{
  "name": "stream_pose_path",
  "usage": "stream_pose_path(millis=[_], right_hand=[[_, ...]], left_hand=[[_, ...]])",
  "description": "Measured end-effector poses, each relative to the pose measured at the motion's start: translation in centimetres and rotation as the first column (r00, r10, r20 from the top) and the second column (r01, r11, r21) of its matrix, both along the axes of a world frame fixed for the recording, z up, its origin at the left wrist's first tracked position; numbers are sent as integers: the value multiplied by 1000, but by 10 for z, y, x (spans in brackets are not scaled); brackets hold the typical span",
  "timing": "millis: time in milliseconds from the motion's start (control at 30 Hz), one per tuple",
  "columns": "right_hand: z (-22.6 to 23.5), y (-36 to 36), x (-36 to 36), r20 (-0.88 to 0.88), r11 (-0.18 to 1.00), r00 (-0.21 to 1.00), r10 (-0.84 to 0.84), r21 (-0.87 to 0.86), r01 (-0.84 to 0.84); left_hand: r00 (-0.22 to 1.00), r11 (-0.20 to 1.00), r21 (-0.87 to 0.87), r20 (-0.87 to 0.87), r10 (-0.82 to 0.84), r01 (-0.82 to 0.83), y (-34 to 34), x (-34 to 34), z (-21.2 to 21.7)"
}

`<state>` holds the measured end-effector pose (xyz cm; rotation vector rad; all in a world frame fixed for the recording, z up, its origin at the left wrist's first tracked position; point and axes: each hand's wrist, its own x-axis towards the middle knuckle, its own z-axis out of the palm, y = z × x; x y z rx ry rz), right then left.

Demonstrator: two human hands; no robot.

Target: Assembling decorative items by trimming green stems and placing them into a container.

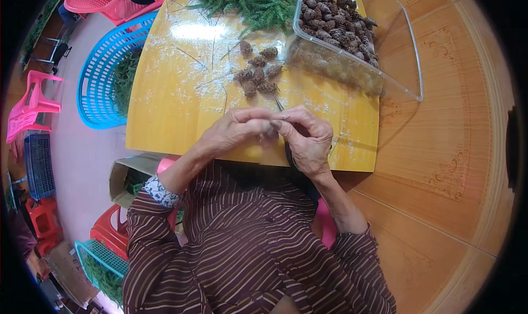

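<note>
Above the near edge of the yellow table, my left hand and my right hand meet with fingertips pinched together. A thin dark strand shows between the fingertips; what else they hold is hidden by the fingers. Under my right hand lies a dark tool with a black loop handle, mostly covered, so its kind is unclear. Just beyond my hands sits a loose group of several brown pine cones. At the back right, a clear plastic bin is heaped with more pine cones.
Green artificial fir sprigs are piled at the table's far side, with white flakes and thin stems scattered nearby. Left of the table stands a blue basket of greenery. A cardboard box and red stool are near my left arm; a wooden panel rises at right.
</note>
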<state>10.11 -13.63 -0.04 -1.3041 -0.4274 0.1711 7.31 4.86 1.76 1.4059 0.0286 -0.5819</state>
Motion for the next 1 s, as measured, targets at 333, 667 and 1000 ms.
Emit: stream_pose_path(millis=[333, 667, 1000], right_hand=[[4, -8, 7, -331, 984, 927, 178, 41, -174], [-10, -7, 12, -167, 965, 951, 261, 29, -260], [2, -4, 9, 186, 994, 980, 76, -94, -59]], left_hand=[[999, 990, -143, -49, -22, 15, 3, -3, 3], [995, 957, -290, -101, -7, -23, 1, -4, 0], [983, 930, -367, -177, -53, -16, 6, -4, -5]])
